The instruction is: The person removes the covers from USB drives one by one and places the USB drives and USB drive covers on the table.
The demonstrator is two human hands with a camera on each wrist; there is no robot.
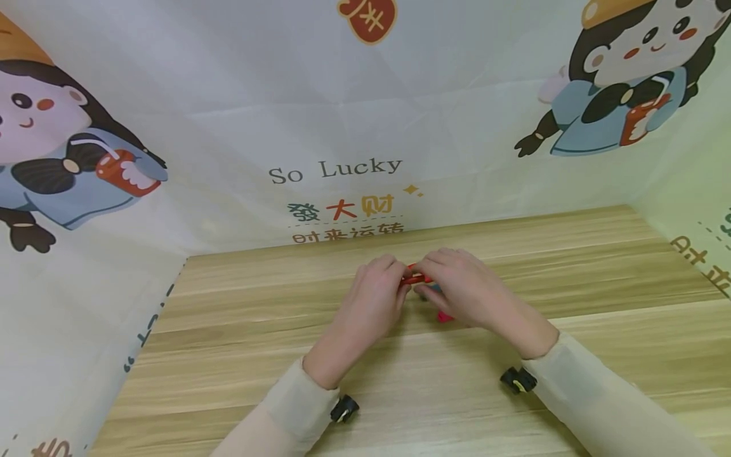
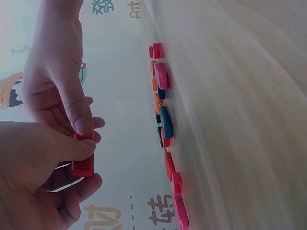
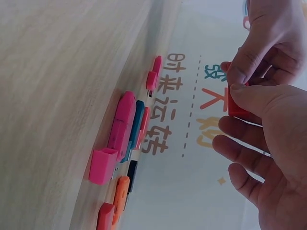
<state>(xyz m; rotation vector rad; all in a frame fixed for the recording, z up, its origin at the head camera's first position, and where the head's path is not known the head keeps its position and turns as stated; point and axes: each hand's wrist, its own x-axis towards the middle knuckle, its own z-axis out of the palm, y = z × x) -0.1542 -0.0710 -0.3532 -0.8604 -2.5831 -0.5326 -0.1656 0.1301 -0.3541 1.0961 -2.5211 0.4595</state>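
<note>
- The left hand point(image 1: 371, 301) and the right hand point(image 1: 465, 292) meet above the middle of the pale wood-grain table point(image 1: 599, 266), fingertips together.
- Both hands pinch one small red rectangular plastic piece point(image 2: 84, 160). In the left wrist view the thumb and forefinger of each hand close on it; the piece is held clear of the table surface.
- In the head view only a red sliver of the piece shows between the fingertips, near the far edge of the table.
- A loose group of small plastic pieces point(image 2: 163, 115) lies on the table just beyond the hands: pink, orange, red and dark teal, set close together and partly touching.
- In the right wrist view a long pink rounded piece point(image 3: 122, 122) lies next to a dark teal piece point(image 3: 135, 125), with a pink square cap point(image 3: 102, 166) at its near end.
- A white printed backdrop point(image 1: 337, 171) with cartoon figures and the words "So Lucky" stands behind and at both sides of the table.
- Cream sleeves point(image 1: 594, 393) cover both forearms.
</note>
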